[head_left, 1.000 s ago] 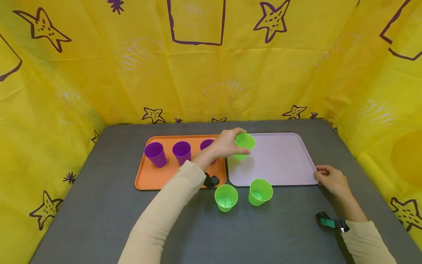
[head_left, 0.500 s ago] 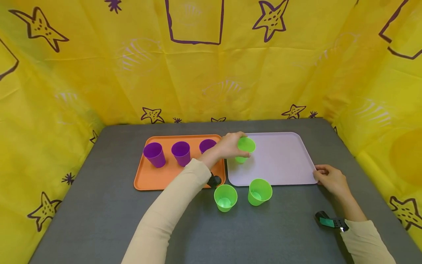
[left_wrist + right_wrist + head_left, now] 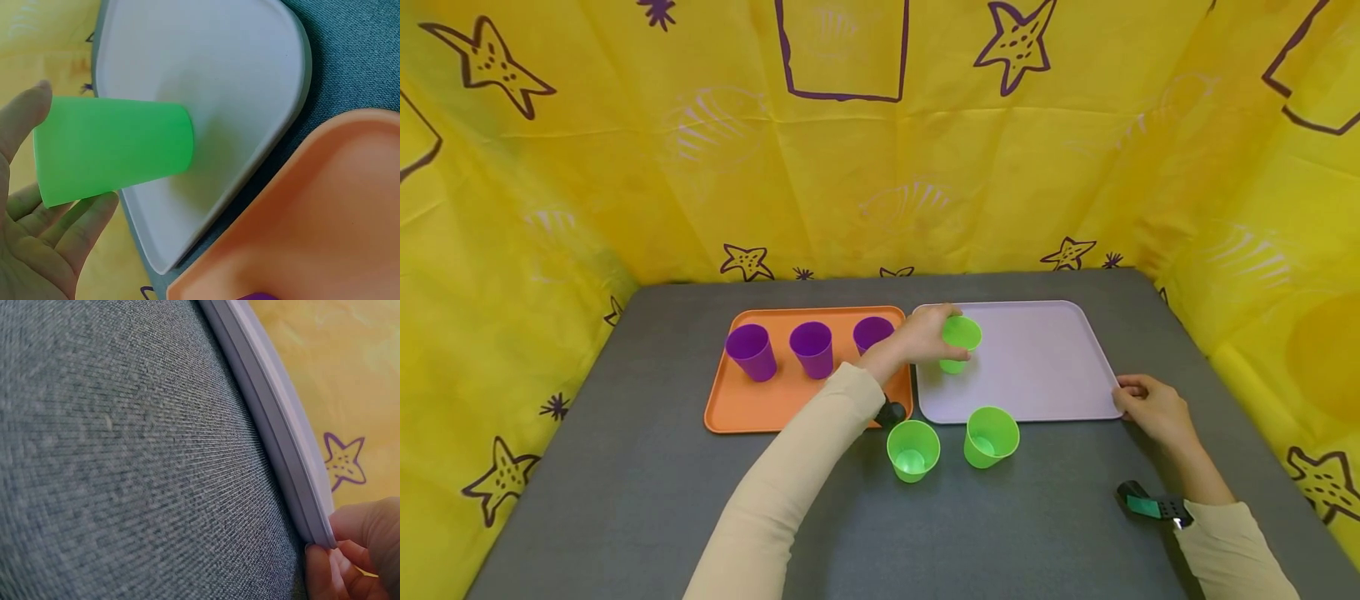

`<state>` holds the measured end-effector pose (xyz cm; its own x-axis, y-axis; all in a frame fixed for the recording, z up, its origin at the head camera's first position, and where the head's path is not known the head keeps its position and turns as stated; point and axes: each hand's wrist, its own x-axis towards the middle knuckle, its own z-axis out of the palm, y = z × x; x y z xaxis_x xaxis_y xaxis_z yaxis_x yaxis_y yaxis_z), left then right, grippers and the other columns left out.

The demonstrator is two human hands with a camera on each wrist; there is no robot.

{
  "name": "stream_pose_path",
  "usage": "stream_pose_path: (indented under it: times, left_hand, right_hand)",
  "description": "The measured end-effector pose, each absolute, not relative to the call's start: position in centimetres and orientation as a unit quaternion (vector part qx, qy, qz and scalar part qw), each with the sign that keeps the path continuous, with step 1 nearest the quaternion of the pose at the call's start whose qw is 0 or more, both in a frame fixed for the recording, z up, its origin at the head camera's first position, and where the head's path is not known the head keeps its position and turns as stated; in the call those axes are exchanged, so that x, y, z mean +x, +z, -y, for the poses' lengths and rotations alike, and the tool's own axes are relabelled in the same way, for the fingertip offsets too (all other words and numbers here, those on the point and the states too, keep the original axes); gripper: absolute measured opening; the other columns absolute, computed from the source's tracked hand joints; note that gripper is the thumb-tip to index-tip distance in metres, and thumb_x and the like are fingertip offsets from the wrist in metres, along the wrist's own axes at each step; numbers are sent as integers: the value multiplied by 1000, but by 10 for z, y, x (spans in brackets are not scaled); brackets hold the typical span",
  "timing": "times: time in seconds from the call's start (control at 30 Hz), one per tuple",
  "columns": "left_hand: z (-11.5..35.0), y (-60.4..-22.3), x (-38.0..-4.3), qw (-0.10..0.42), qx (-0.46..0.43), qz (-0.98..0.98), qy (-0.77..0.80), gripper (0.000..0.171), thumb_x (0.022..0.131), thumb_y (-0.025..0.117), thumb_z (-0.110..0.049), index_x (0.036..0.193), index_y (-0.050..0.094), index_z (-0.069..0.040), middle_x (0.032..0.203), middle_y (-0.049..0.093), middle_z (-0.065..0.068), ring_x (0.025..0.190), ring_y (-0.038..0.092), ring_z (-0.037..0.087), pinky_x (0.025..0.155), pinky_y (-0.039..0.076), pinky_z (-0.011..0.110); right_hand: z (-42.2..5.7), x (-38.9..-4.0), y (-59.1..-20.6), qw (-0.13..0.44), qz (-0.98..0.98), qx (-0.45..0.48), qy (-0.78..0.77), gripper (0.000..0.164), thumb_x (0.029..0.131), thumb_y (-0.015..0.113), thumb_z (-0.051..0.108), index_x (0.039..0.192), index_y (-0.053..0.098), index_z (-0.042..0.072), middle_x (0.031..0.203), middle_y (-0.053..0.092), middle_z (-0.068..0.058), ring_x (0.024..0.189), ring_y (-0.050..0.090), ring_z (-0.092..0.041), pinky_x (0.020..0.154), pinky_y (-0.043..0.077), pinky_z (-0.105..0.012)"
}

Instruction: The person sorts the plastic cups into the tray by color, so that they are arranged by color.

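My left hand [image 3: 927, 333] grips a green cup [image 3: 961, 333] near its rim, over the left end of the pale lilac tray [image 3: 1037, 358]. In the left wrist view the thumb lies on one side of the green cup [image 3: 119, 147] and the fingers on the other, with the cup's base close over the tray. My right hand [image 3: 1157, 408] pinches the lilac tray's near right corner; the right wrist view shows thumb and fingers at the tray's edge [image 3: 275, 425]. Two more green cups, one on the left [image 3: 913, 451] and one on the right [image 3: 992, 437], stand upright in front of the trays.
An orange tray [image 3: 737, 412] lies left of the lilac one, bearing three purple cups: left [image 3: 752, 352], middle [image 3: 812, 350] and right [image 3: 872, 332], the last partly behind my left hand. Grey cloth covers the table [image 3: 625, 467]. A yellow patterned curtain [image 3: 820, 200] surrounds it.
The green cup in my left hand has come down and slightly toward me and to the right over the lilac tray. My right hand stays at the tray's corner.
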<state>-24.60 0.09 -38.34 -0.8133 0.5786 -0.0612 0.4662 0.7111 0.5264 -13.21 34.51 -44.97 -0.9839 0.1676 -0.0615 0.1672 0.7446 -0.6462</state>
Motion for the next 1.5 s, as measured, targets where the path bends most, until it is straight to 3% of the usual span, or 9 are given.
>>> stream_pose_path:
  times: [0.57,1.17,1.5]
  left_hand:
    - [11,-367,-238,125,288,-900,302,79,76,73,-40,139,38,-7,139,44,6,124,45,23,101,42,34]
    - [52,-334,-191,103,354,-859,354,72,76,74,-34,136,43,-11,136,47,1,123,46,15,100,44,29]
    - [73,-340,-161,73,382,-854,346,69,73,77,-33,131,48,-9,130,53,1,117,51,13,96,45,28]
  right_hand:
    - [-345,-132,-451,1,935,-90,343,41,88,54,24,111,56,-10,86,62,-14,57,54,-3,52,50,-17]
    - [-345,-131,-452,-1,933,-94,346,41,87,54,24,112,56,-9,86,62,-13,57,55,-2,52,50,-16]
    - [-345,-132,-451,1,935,-100,340,42,88,54,25,113,56,-8,88,62,-14,57,55,-3,52,50,-17]
